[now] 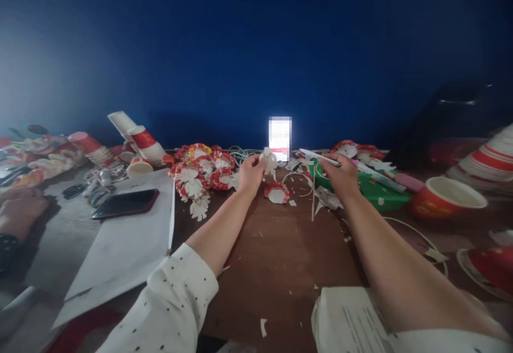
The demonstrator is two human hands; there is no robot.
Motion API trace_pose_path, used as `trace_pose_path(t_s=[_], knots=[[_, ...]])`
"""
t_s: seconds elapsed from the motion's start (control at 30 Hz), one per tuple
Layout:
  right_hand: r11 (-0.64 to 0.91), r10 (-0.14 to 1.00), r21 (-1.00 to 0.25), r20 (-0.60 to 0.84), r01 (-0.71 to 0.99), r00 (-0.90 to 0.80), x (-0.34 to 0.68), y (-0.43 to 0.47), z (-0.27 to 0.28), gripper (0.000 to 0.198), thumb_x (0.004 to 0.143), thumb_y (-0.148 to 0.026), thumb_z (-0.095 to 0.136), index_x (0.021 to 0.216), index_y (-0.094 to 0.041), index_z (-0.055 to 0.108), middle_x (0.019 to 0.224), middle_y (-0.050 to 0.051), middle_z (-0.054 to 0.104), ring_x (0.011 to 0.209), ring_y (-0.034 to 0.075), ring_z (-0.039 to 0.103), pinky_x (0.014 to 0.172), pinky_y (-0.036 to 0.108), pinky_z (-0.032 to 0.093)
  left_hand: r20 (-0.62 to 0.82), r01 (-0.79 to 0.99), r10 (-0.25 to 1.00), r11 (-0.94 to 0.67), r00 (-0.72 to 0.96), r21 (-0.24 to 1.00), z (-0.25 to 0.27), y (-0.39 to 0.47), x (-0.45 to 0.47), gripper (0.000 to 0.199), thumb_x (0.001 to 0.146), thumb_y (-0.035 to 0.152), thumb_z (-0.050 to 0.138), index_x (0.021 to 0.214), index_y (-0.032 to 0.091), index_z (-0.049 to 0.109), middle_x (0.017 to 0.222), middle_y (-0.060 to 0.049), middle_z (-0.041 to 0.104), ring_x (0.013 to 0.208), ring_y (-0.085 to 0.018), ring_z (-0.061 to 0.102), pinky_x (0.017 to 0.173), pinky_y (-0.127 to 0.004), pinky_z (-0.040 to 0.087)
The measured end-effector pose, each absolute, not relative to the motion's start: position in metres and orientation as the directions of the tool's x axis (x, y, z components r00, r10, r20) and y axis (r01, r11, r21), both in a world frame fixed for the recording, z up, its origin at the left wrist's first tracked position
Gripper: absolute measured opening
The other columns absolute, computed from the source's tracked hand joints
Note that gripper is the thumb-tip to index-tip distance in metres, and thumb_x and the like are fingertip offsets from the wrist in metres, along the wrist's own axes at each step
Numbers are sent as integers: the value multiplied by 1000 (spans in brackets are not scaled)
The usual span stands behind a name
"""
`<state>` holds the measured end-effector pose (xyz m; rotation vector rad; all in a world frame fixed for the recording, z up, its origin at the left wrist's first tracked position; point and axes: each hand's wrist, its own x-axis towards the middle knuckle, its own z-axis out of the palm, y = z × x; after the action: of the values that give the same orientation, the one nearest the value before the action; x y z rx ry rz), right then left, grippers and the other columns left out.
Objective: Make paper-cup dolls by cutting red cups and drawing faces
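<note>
And there was the left hand, fingertips pinching a white paper cutout up in front of the glowing screen! Over on the other side, the right hand had a white pen gripped, tip angled toward the cutout but well short of touching; below, a red-edged paper piece lay on the brown table.
</note>
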<state>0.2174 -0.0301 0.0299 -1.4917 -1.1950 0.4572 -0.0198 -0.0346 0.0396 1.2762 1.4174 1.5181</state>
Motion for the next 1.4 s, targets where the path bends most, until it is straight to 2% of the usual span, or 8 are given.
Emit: trace_pose_path(t_s=[0.13, 0.33, 0.53, 0.77, 1.0, 1.1, 1.2, 1.4], knots=[[103, 868, -923, 266, 371, 420, 215, -35, 29, 45, 67, -52, 66, 95, -17, 70, 59, 0, 63, 55, 17, 57, 57, 29, 45, 244, 226, 887, -164, -392, 960, 15, -25, -32, 22, 75, 32, 59, 86, 15, 67, 75, -2, 66, 69, -14, 58, 68, -25, 44], [112, 900, -660, 384, 743, 206, 219, -32, 24, 32, 75, -51, 58, 82, -23, 71, 86, 4, 72, 82, 22, 63, 76, 34, 46, 263, 305, 929, -179, -260, 935, 12, -30, -21, 21, 75, 31, 58, 85, 16, 68, 76, -2, 68, 69, -14, 58, 67, -25, 43], [-147, 751, -658, 411, 738, 517, 263, -21, 35, 38, 79, -50, 50, 83, -19, 72, 79, 8, 71, 78, 25, 64, 73, 35, 47, 229, 304, 943, -150, -242, 941, 18, -28, -19, 18, 75, 28, 58, 84, 15, 68, 77, -2, 68, 70, -14, 58, 68, -24, 43], [-135, 962, -456, 153, 880, 227, 283, -26, 44, 46, 63, -58, 68, 95, -26, 74, 89, 4, 72, 77, 23, 65, 66, 33, 47, 180, 253, 960, -124, -212, 959, 12, -25, -21, 21, 73, 31, 57, 83, 16, 67, 72, -1, 64, 67, -13, 55, 67, -25, 43], [-196, 978, -263, 13, 945, 206, 284, -23, 42, 31, 65, -41, 72, 93, -29, 74, 87, 3, 72, 76, 24, 65, 65, 33, 46, 187, 255, 966, -137, -180, 957, 9, -23, -22, 22, 72, 33, 58, 82, 16, 67, 71, 0, 63, 67, -13, 54, 68, -24, 42], [-153, 976, -356, 95, 922, 198, 277, -28, 50, 28, 67, -40, 70, 92, -26, 74, 93, 4, 72, 83, 25, 65, 71, 34, 47, 180, 205, 968, -143, -176, 968, 8, -22, -22, 24, 71, 35, 59, 84, 15, 67, 71, 0, 63, 66, -13, 53, 67, -24, 42], [11, 968, -614, 204, 789, 145, 263, -35, 62, 35, 70, -47, 69, 96, -25, 73, 96, 2, 72, 91, 24, 65, 80, 34, 48, 190, 162, 968, -163, -163, 973, 7, -22, -22, 26, 72, 38, 61, 84, 15, 67, 71, 0, 62, 65, -12, 53, 65, -23, 41], [177, 984, -894, 152, 411, -95, 225, -47, 74, 37, 77, -55, 62, 98, -26, 72, 97, 1, 73, 96, 21, 65, 92, 36, 47, 234, 123, 958, -216, -164, 969, 10, -24, -21, 28, 74, 42, 61, 80, 15, 64, 68, 2, 58, 64, -10, 50, 65, -22, 41]])
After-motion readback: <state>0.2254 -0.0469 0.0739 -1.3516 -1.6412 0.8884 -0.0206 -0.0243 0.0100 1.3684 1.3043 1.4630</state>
